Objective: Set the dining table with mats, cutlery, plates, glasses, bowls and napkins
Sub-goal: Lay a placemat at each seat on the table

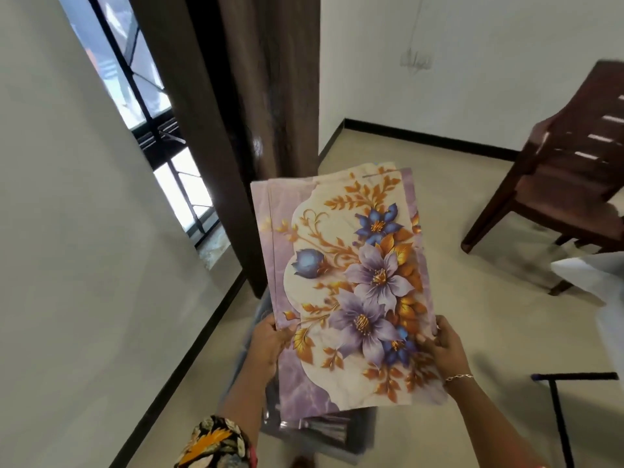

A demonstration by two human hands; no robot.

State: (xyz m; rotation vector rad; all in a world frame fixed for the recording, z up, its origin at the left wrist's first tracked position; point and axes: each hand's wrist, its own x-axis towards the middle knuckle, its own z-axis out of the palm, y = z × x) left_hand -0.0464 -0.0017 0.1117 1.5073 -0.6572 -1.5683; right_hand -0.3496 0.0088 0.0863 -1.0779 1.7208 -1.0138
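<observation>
I hold a small stack of table mats [347, 278] in front of me, lilac with purple, blue and gold flowers on a cream panel. Offset edges at the top show more than one mat. My left hand [268, 342] grips the stack's lower left edge, thumb on the printed face. My right hand [445, 342] grips the lower right edge, thumb on top, a thin bracelet at the wrist. Below the mats lies a clear plastic container [324, 434], mostly hidden, with shiny metal pieces inside that I cannot identify.
A dark wooden chair [560, 184] stands at the right. A dark brown curtain [243, 106] hangs beside a window [145, 106] on the left. Something white [594, 275] juts in at the right edge. A dark thin frame [560, 410] stands at the lower right. Beige floor all round.
</observation>
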